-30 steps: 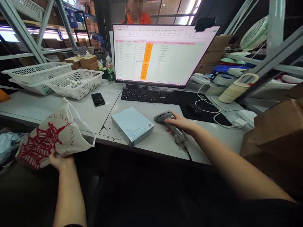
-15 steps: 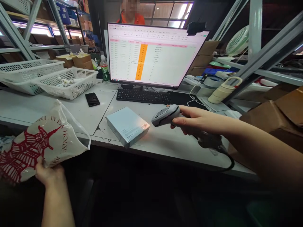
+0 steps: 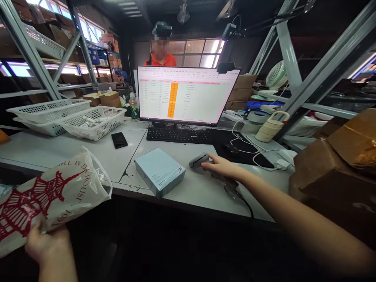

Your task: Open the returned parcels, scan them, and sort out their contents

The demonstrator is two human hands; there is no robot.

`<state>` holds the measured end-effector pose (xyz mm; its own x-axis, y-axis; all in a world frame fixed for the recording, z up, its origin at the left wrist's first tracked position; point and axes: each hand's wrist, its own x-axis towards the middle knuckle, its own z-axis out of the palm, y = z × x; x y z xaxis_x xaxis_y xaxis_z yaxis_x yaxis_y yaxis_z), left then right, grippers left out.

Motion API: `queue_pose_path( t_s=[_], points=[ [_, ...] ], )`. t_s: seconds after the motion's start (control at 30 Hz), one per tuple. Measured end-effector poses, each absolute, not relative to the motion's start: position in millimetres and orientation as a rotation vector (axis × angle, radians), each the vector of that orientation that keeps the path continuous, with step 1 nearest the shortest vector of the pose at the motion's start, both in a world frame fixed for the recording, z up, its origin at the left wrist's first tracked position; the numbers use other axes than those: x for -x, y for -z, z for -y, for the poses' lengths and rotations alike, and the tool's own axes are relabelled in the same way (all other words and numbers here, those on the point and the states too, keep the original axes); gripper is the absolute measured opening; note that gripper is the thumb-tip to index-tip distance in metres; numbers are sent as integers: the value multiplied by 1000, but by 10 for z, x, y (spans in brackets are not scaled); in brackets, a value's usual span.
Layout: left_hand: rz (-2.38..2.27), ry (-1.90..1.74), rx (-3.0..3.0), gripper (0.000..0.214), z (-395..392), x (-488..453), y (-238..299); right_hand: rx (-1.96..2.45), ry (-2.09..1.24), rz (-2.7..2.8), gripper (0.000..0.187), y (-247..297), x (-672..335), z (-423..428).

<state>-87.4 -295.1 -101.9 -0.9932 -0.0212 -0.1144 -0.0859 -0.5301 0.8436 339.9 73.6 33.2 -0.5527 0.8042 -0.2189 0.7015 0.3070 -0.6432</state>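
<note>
My right hand (image 3: 221,166) lies over a grey barcode scanner (image 3: 199,160) that rests on the white table (image 3: 44,149), fingers curled round its handle. Just left of the scanner lies a pale blue box (image 3: 159,170) with a barcode label on its near side. My left hand (image 3: 47,243) grips the lower edge of a white plastic bag (image 3: 49,196) with a red print, held below the table's front edge.
A monitor (image 3: 185,94) showing a spreadsheet stands behind a black keyboard (image 3: 179,135) and a mouse on a black mat. White baskets (image 3: 94,121) and a black phone (image 3: 119,139) sit at left. Cardboard boxes (image 3: 337,168) crowd the right. A person in orange stands behind the monitor.
My right hand has lowered the scanner from above the table back onto it, beside the blue box. The bag in my left hand has sunk lower and to the left.
</note>
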Motion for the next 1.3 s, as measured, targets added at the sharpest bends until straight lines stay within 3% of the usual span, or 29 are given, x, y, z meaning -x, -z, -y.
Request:
queue_pose_path(
  t_s=[0.07,0.2,0.33,0.5,0.87,1.0,1.17,1.3],
  points=[
    [-1401,-2789,174,23,3031,789,892,1465,-831,2463,59,-247,-3363,-774],
    [-1138,-2868,14,45,3016,684,713,1034,-301,2404,65,-193,-3264,-535],
    [-669,-2865,-77,41,2491,473,542,739,-685,2216,62,91,-2995,-181],
    [-725,-2520,-47,64,1563,33,431,832,-1312,1829,74,542,-2667,-91],
    [-680,-2381,-28,80,942,-496,364,647,-1298,1914,56,509,-2488,249],
    [-558,-2477,-169,79,1194,-410,277,532,-1318,1893,68,585,-2537,524],
    [-554,-2586,-335,62,1539,-312,154,396,-1400,2016,102,790,-2578,617],
    [-561,-2620,-464,42,1659,-354,101,417,-1160,2054,97,837,-2578,619]
  ],
)
